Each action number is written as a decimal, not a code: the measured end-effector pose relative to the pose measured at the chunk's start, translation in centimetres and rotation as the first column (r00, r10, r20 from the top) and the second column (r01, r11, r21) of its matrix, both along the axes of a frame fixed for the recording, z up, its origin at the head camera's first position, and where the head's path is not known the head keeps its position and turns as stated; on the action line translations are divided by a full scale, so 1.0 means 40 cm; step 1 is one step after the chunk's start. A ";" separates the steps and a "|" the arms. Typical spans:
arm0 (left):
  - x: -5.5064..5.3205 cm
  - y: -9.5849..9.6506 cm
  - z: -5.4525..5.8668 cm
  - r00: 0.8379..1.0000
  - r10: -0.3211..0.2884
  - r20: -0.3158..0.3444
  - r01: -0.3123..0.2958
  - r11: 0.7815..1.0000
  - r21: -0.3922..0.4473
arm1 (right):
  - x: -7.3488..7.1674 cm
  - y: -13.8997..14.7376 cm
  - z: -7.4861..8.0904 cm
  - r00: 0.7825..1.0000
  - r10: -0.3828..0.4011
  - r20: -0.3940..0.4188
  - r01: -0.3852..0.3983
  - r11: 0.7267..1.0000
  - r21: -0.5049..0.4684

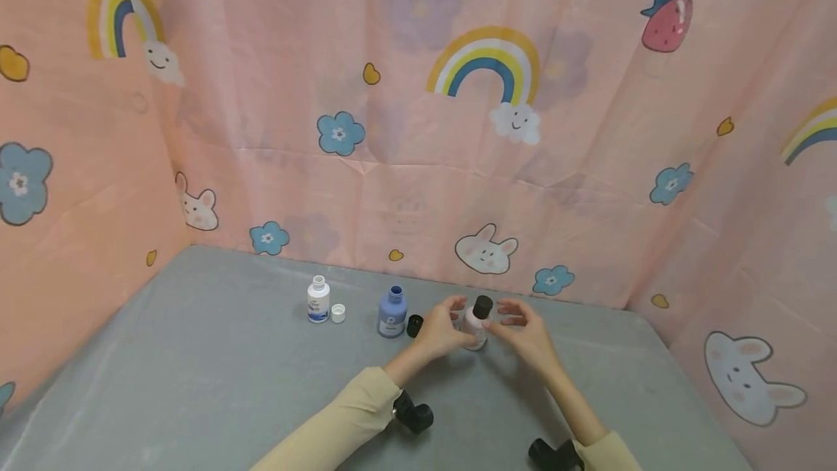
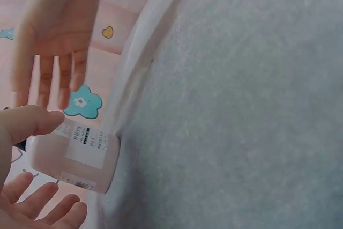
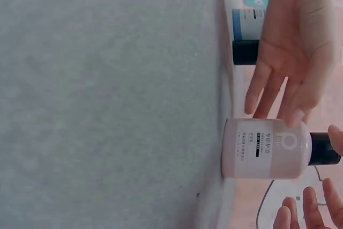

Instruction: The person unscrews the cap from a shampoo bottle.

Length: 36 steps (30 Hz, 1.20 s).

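A pale pink bottle (image 1: 475, 328) with a black cap (image 1: 482, 306) stands upright on the grey table (image 1: 216, 376), near its back edge. My left hand (image 1: 454, 315) is just left of it, fingers straight and spread; in the left wrist view the thumb (image 2: 32, 122) lies against the bottle (image 2: 75, 156) while the fingers (image 2: 45, 207) stay off it. My right hand (image 1: 506, 315) hovers just right of the bottle with relaxed fingers. In the right wrist view its thumb (image 3: 336, 137) is close to the cap (image 3: 324, 149), and the hand holds nothing.
Left of the hands stand a blue bottle (image 1: 392, 312) with its loose black cap (image 1: 415, 325), and an uncapped white bottle (image 1: 318, 299) with its white cap (image 1: 338, 313). Pink patterned cloth (image 1: 418, 166) walls the table at the back and sides.
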State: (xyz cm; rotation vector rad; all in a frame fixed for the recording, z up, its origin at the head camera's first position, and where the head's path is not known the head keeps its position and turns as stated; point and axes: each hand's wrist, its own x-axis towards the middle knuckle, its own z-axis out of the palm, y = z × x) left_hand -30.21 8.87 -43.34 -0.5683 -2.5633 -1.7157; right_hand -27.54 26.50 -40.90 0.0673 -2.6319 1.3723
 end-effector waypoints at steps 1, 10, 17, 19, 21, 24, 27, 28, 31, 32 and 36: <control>-0.001 0.001 -0.001 1.000 -0.002 0.002 0.002 1.000 -0.002 | -0.001 -0.001 0.003 1.000 0.004 -0.005 -0.004 1.000 -0.003; -0.011 0.027 -0.016 1.000 -0.006 -0.011 0.006 1.000 0.010 | -0.015 -0.009 0.030 0.999 0.017 -0.027 -0.017 1.000 0.020; -0.008 0.031 -0.024 1.000 0.001 0.021 -0.002 0.999 0.034 | -0.024 -0.017 0.031 0.999 0.030 -0.019 -0.029 0.999 0.018; -0.007 0.032 -0.028 1.000 0.005 0.016 -0.005 0.999 0.039 | -0.025 -0.019 0.028 0.999 0.037 -0.027 -0.036 0.999 0.014; -0.006 0.033 -0.031 1.000 0.006 0.013 -0.007 0.999 0.046 | -0.026 -0.020 0.025 0.998 0.044 -0.040 -0.044 0.999 0.013; -0.007 0.034 -0.035 1.000 0.014 -0.002 -0.014 0.999 0.050 | -0.026 -0.020 0.022 0.997 0.050 -0.058 -0.049 0.999 0.016; -0.007 0.036 -0.037 1.000 0.026 -0.013 -0.025 0.998 0.054 | -0.027 -0.020 0.019 0.997 0.047 -0.067 -0.047 0.999 0.013; -0.007 0.036 -0.038 0.999 0.030 -0.020 -0.029 0.998 0.052 | -0.027 -0.020 0.018 0.997 0.046 -0.066 -0.045 0.999 0.014; -0.007 0.038 -0.039 0.998 0.047 -0.036 -0.045 0.998 0.051 | -0.026 -0.022 0.019 0.997 0.045 -0.065 -0.045 0.999 0.012; -0.006 0.039 -0.040 0.998 0.054 -0.039 -0.052 0.997 0.049 | -0.026 -0.022 0.019 0.997 0.045 -0.063 -0.045 0.999 0.011; -0.001 0.040 -0.039 0.995 0.080 -0.056 -0.078 0.996 0.042 | -0.024 -0.025 0.021 0.997 0.043 -0.068 -0.042 0.999 0.019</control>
